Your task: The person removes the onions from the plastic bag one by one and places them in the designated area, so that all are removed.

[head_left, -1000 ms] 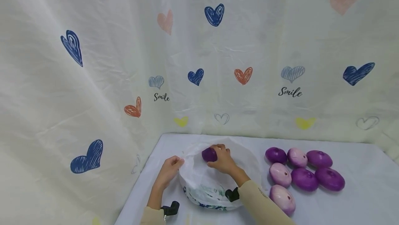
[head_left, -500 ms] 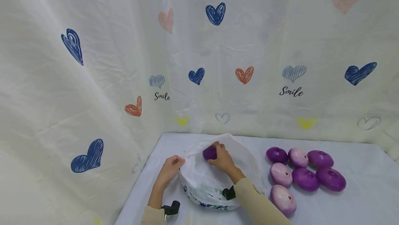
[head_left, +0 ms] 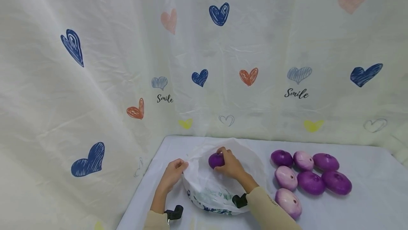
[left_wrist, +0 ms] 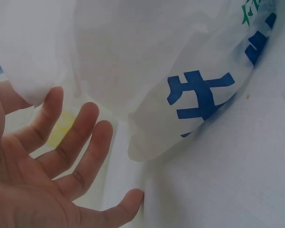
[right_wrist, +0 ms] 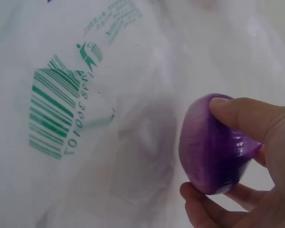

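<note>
A white plastic bag point(head_left: 207, 184) with green and blue print lies on the table, its mouth spread wide. My left hand point(head_left: 173, 174) pinches the left edge of its rim between thumb and index finger; the left wrist view shows the other fingers point(left_wrist: 80, 147) spread apart from the plastic. Over the bag's mouth, my right hand point(head_left: 232, 164) holds a purple onion point(head_left: 216, 160). In the right wrist view, thumb and fingers grip this shiny onion point(right_wrist: 211, 147) from the side, with a printed barcode on the bag to the left.
Right of the bag, several dark purple onions point(head_left: 311, 183) and pale pink onions point(head_left: 286, 178) sit close together on the white-covered table point(head_left: 369, 177). A white curtain point(head_left: 255, 45) printed with hearts hangs behind and to the left. Black wrist cameras point(head_left: 174, 213) sit on both wrists.
The onion in my right hand has shifted slightly right and down, and has turned a little in view. My left hand keeps its pinch on the bag's rim.
</note>
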Action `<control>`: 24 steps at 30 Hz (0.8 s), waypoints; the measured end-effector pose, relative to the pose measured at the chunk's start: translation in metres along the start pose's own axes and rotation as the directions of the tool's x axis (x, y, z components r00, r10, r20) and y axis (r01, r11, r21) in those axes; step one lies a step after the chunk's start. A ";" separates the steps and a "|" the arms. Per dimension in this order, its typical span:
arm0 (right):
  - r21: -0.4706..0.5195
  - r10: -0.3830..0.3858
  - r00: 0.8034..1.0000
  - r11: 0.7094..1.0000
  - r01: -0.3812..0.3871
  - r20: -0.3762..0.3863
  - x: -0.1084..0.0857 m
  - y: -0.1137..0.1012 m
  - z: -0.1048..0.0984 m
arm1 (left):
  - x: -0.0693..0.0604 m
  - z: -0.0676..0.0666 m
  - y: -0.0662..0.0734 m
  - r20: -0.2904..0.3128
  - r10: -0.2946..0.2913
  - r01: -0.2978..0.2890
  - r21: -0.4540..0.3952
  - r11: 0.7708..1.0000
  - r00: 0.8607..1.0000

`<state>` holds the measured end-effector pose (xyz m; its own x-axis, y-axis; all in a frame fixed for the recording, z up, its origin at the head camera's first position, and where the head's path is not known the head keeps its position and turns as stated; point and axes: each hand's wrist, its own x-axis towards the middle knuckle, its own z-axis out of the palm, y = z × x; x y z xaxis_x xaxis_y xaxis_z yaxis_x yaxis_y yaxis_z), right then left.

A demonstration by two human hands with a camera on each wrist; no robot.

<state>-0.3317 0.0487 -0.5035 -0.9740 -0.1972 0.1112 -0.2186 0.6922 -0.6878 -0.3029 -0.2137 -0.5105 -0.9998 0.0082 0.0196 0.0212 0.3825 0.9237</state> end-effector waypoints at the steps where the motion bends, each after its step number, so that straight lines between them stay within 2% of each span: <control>1: 0.006 0.001 1.000 1.000 -0.001 0.003 -0.003 -0.001 -0.002 | 0.000 0.000 0.000 -0.001 -0.003 0.003 0.000 1.000 1.000; 9: 0.053 -0.033 0.999 0.998 0.034 -0.004 -0.041 -0.005 -0.027 | -0.001 0.000 0.001 -0.001 -0.008 0.008 -0.001 1.000 1.000; 17: 0.084 -0.190 0.982 0.978 0.189 0.002 -0.076 0.004 -0.055 | -0.001 -0.001 0.001 0.007 -0.007 0.007 -0.003 1.000 1.000; 21: 0.096 -0.228 0.974 0.969 0.228 -0.019 -0.090 0.013 -0.065 | -0.001 -0.001 0.001 0.010 -0.007 0.007 0.000 1.000 1.000; 24: 0.145 -0.239 0.970 0.959 0.241 -0.034 -0.098 0.017 -0.071 | -0.002 -0.001 0.001 0.006 -0.012 0.012 0.007 1.000 1.000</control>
<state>-0.2441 0.1293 -0.4749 -0.8950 -0.3332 0.2966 -0.4363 0.5156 -0.7374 -0.3012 -0.2140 -0.5096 -0.9999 0.0087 0.0060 0.0089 0.3890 0.9212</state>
